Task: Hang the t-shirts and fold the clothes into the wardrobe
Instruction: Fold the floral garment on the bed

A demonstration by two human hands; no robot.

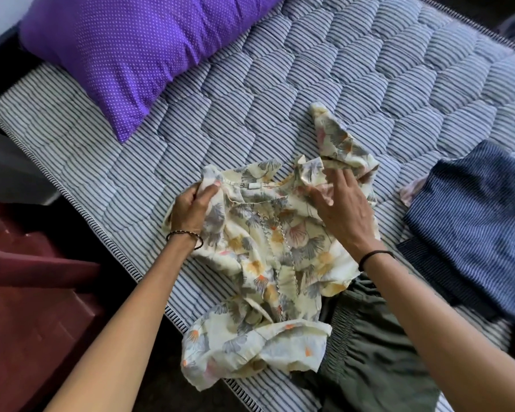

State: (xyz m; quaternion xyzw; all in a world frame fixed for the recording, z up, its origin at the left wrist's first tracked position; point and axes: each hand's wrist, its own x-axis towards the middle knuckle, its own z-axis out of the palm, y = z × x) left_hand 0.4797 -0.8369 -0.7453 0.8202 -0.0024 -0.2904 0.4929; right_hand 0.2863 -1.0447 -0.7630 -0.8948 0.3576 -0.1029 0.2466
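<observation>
Floral top (268, 251) lies crumpled on striped mattress (250, 84), hem hanging off near edge; left hand (191, 209) pinches left shoulder, fingers curled round fabric; right hand (339, 203) flat on right shoulder, fingers straight, pressing near sleeve; fabric looks thin, light, limp, likely creases easily, no stiffness to hold shape; best grip: shoulder seams, then hem; folded blue garment (473, 215) to right, olive garment (378, 346) beside it.
</observation>
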